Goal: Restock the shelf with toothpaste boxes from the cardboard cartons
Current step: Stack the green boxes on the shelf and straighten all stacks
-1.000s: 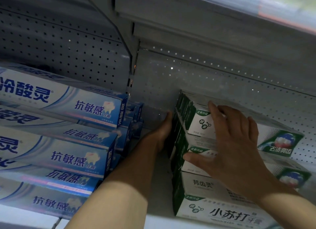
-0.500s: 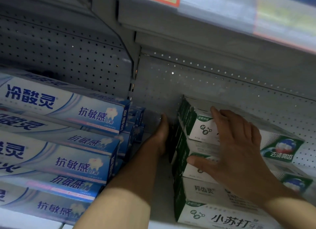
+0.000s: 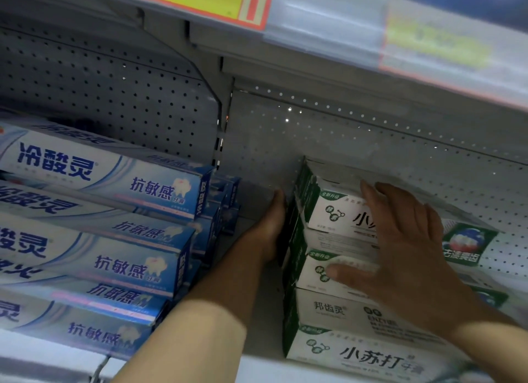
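Fingers (image 3: 371,199) of the right hand (image 3: 405,251) were laid straight on the light, crushable boxes (image 3: 334,214); the left hand (image 3: 271,228) was pressed flat against their ends.

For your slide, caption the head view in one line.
Both hands square up green-and-white toothpaste boxes: left hand flat against their ends, right hand spread on top.

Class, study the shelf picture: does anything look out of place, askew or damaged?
Nothing is damaged or spilled. The stack of green-and-white toothpaste boxes sits slightly uneven, its layers not flush. The left hand lies flat against its left end and the right hand rests open on its front.
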Action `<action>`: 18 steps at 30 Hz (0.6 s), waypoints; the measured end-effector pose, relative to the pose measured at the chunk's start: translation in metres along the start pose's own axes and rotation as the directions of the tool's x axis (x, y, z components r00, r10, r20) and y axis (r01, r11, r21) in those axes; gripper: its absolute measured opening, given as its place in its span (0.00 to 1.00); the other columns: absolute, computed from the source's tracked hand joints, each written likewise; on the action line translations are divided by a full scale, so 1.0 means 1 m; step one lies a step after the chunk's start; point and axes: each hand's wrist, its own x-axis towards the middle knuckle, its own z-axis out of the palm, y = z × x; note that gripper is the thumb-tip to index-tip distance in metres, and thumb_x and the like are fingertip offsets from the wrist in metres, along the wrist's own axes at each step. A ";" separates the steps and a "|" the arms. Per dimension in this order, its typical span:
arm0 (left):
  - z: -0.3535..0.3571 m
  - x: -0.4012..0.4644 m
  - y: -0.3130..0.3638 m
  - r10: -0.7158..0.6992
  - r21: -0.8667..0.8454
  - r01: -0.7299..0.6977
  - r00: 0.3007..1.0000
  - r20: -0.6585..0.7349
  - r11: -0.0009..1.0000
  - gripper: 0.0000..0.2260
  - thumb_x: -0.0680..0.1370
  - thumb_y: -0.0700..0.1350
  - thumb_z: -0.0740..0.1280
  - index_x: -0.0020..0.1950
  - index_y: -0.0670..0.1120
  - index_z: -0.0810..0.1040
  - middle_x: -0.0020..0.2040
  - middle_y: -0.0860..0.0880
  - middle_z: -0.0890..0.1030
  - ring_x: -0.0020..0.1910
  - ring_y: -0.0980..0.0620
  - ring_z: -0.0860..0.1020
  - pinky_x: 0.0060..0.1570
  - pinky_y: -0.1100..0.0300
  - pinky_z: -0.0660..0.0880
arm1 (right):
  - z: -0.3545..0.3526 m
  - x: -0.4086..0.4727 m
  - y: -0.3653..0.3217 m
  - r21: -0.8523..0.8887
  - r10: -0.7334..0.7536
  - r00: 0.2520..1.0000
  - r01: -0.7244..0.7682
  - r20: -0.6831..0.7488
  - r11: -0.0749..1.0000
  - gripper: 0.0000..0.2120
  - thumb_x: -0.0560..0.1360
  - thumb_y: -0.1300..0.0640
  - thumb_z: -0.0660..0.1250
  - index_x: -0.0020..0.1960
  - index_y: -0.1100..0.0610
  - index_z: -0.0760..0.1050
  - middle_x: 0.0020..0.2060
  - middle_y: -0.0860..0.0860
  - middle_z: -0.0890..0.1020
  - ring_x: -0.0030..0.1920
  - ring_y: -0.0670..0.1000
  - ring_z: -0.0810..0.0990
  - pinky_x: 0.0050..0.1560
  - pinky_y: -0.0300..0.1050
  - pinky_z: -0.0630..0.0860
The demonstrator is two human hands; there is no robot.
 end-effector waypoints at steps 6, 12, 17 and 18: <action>0.012 -0.003 -0.010 0.004 0.060 -0.004 1.000 -0.001 0.998 0.28 0.79 0.65 0.46 0.53 0.48 0.79 0.59 0.39 0.79 0.57 0.43 0.77 0.61 0.51 0.71 | 0.003 -0.004 0.008 -0.014 -0.013 1.000 0.013 -0.023 1.000 0.52 0.58 0.16 0.41 0.74 0.40 0.36 0.73 0.50 0.52 0.74 0.51 0.47 0.73 0.57 0.41; 0.014 -0.002 -0.013 -0.013 0.034 0.014 1.000 -0.023 0.999 0.28 0.79 0.65 0.47 0.48 0.48 0.79 0.52 0.41 0.81 0.49 0.45 0.79 0.56 0.53 0.72 | 0.007 -0.002 0.009 -0.039 -0.042 0.997 0.039 -0.059 0.998 0.51 0.60 0.17 0.42 0.75 0.43 0.38 0.71 0.52 0.54 0.73 0.54 0.50 0.72 0.60 0.43; 0.026 -0.006 -0.008 0.030 0.016 -0.029 0.997 -0.071 0.999 0.27 0.81 0.60 0.48 0.63 0.43 0.75 0.58 0.38 0.79 0.51 0.44 0.78 0.49 0.55 0.75 | 0.008 -0.003 0.011 -0.030 -0.022 0.998 0.020 -0.065 0.999 0.52 0.61 0.18 0.42 0.76 0.47 0.44 0.70 0.54 0.59 0.73 0.57 0.54 0.72 0.63 0.45; 0.026 -0.004 -0.008 0.033 0.024 -0.031 0.996 -0.078 0.999 0.27 0.81 0.60 0.48 0.63 0.43 0.74 0.58 0.38 0.78 0.53 0.43 0.78 0.51 0.54 0.74 | 0.007 -0.003 0.013 -0.032 -0.019 0.998 0.017 -0.063 0.999 0.52 0.61 0.17 0.42 0.76 0.47 0.44 0.70 0.53 0.58 0.73 0.57 0.54 0.72 0.63 0.45</action>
